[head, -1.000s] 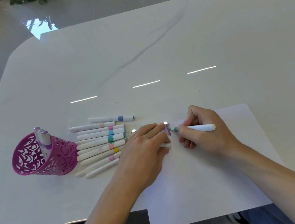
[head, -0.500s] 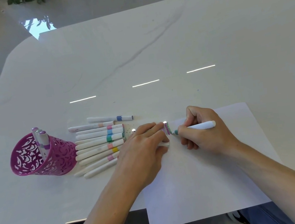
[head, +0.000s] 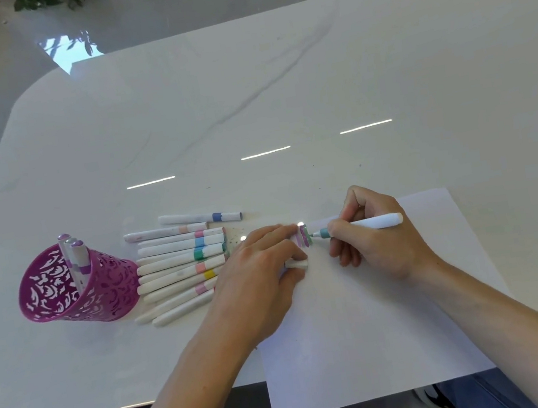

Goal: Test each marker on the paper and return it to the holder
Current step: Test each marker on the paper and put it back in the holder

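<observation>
While the right hand (head: 375,244) pinches a teal-banded marker (head: 367,224), its tip at the coloured strokes (head: 302,237) on the paper (head: 364,328), the left hand (head: 257,274) lies on the paper's edge over a white cap (head: 296,264); I cannot tell whether it grips the cap. Spare markers (head: 179,261) lie beside the pink holder (head: 101,296).
</observation>
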